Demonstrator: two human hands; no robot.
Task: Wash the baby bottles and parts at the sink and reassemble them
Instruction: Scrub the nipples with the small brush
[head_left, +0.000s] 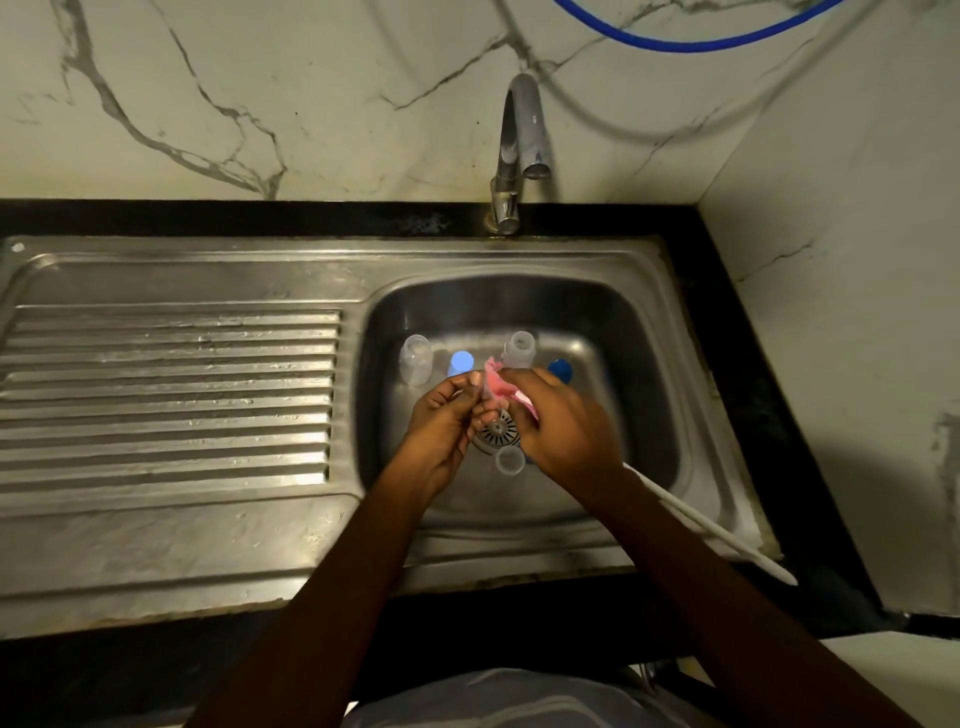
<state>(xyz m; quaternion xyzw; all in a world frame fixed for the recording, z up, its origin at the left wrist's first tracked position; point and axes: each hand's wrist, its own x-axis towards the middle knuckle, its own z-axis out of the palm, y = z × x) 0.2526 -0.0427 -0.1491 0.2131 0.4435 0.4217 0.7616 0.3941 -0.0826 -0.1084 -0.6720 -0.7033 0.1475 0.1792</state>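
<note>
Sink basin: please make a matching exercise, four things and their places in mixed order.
1 pale blue round cap
2 dark blue round cap
3 small clear plastic cup
4 pink sponge brush with white handle

A in the right hand
B rightmost in the far row
C nearer than the metal drain strainer
D between two clear plastic bottles

Pairs: 1-D, 2-B, 3-C, 4-A

Over the sink (649, 332) basin, the right hand (561, 426) grips a pink brush (496, 385) whose white handle runs out past the rim, while the left hand (447, 415) pinches its soft head. Behind them stand two clear bottles (415, 358), a pale blue cap (461, 362) and a dark blue cap (560, 370). A clear cup (509, 460) lies beside the drain (498, 431).
</note>
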